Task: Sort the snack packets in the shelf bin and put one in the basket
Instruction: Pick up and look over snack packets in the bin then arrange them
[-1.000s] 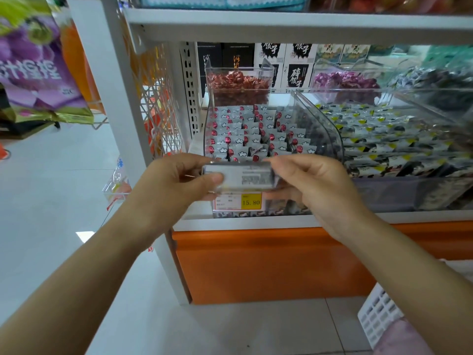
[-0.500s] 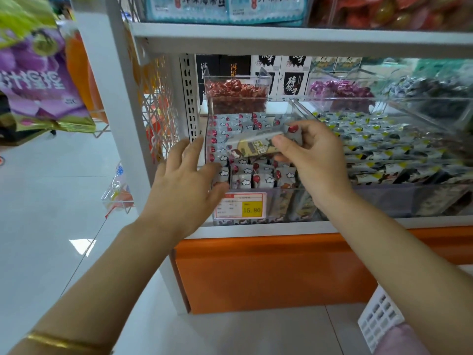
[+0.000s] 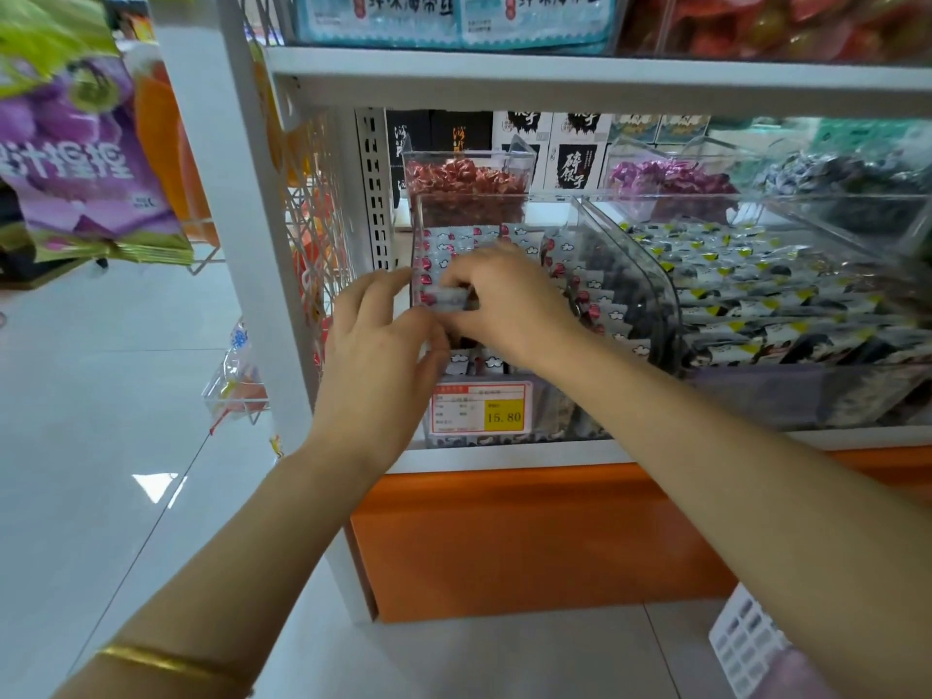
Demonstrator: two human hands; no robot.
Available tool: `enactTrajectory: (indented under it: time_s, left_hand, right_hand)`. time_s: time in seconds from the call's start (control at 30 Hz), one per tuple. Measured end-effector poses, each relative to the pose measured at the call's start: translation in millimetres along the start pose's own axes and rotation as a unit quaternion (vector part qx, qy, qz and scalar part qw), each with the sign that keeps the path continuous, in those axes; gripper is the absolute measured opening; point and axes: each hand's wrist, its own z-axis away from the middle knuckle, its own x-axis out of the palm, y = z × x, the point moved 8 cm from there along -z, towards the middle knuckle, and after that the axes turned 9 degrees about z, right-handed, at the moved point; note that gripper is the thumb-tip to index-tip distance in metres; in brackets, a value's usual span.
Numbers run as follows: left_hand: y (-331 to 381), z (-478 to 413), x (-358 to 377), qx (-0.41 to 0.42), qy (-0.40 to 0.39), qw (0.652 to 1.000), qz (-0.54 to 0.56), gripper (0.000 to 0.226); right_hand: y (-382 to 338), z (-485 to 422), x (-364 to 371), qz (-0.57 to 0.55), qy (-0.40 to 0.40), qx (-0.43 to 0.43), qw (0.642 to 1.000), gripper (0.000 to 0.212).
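Right hand: our right hand (image 3: pixel 509 300), at the middle of the frame, has its grip clamped on one small grey snack packet (image 3: pixel 451 298), pinched by thumb and fingertips above the packets in the clear shelf bin (image 3: pixel 625 274).
Left hand: our left hand (image 3: pixel 375 355) sits just left of it, fingers spread and apart, the thumb touching the bin's front near the packet; it grips nothing that we can see.
Packets: the rest stand in rows inside the bin, red-and-white ends up, behind the yellow price tag (image 3: pixel 481 408) at the lower middle.
Basket: only a white latticed corner of the basket (image 3: pixel 746 638) shows at the lower right of the frame, well apart from the bin.
Step, as we judge it: still sorting; nothing looks dropped into the basket yet.
Risk: the pinch is shallow on a slick wrapper, so the packet could slip back and knock the rows askew.
Risk: our left fingers crowd the same spot and may snag neighbouring packets.
Risk: the basket lies nearly out of view, so a blind drop could miss it.
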Motion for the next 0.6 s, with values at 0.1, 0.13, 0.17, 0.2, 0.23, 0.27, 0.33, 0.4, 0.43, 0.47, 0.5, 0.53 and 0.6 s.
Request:
enactTrajectory:
  time_s: [0.1,0.13,0.17,0.2,0.23,0.27,0.33,0.4,0.43,0.47,0.5,0.53,0.6]
  left_hand:
    - [-4,-1,-1,-0.010,-0.017,0.999,0.027,0.006]
    - [-6,-2,-3,-0.018,-0.022,0.999,0.040,0.008]
    - [-8,-3,-5,-0.026,-0.022,0.998,0.053,0.011]
    - [-10,-5,-8,-0.034,-0.018,0.997,0.064,0.014]
    - [-13,-6,-11,-0.042,-0.012,0.996,0.072,0.015]
    - [-15,-7,-14,-0.049,-0.007,0.996,0.074,0.016]
    - [-18,-7,-16,-0.060,-0.004,0.996,0.071,0.017]
    - [-19,-7,-15,-0.068,-0.004,0.995,0.071,0.020]
    - [-19,-7,-15,-0.071,-0.004,0.995,0.074,0.022]
    - [-19,-7,-15,-0.073,-0.004,0.994,0.079,0.023]
    - [-19,-7,-15,-0.074,-0.005,0.994,0.083,0.024]
    - [-18,-7,-15,-0.074,-0.004,0.994,0.085,0.024]
    - [-18,-7,-16,-0.073,-0.004,0.994,0.081,0.024]
  right_hand:
    - [-5,4,20,0.058,-0.101,-0.061,0.991,0.017]
    - [-5,4,23,0.062,-0.126,-0.070,0.988,0.020]
    - [-3,2,24,0.054,-0.139,-0.068,0.986,0.025]
    - [-1,-1,22,0.029,-0.142,-0.058,0.988,0.029]
    - [2,-5,18,-0.011,-0.137,-0.042,0.990,0.032]
    - [4,-9,14,-0.060,-0.121,-0.022,0.991,0.034]
    - [11,-17,5,-0.136,-0.076,0.020,0.988,0.032]
    - [13,-24,5,-0.144,-0.054,0.033,0.988,0.027]
    - [12,-28,9,-0.122,-0.054,0.024,0.991,0.023]
    - [10,-32,14,-0.080,-0.061,0.008,0.995,0.019]
    - [7,-35,21,-0.021,-0.075,-0.011,0.997,0.015]
    - [5,-37,26,0.045,-0.089,-0.027,0.995,0.013]
    - [4,-38,33,0.113,-0.095,-0.037,0.988,0.017]
